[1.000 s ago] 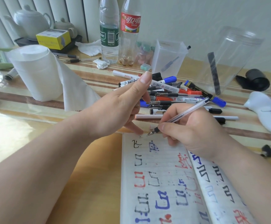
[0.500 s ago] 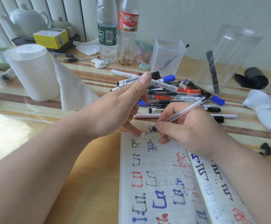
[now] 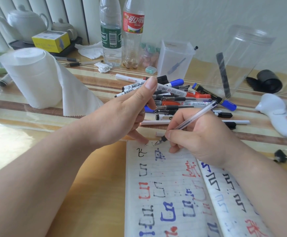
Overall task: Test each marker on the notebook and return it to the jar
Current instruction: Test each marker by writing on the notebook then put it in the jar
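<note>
The fingers of your right hand (image 3: 195,139) pinch the clear gel pen (image 3: 193,119), nib at the notebook (image 3: 166,170) 12 o'clock edge; one left hand (image 3: 120,120) fingertip pins the page, other fingers' hold unclear, so lifting it could let the page slip.

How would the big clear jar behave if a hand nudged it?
Probably light: the jar looks like thin clear plastic and holds only one black marker. Being tall and nearly empty, it might tip from a high push. On the glossy table a low push would likely slide it.
</note>
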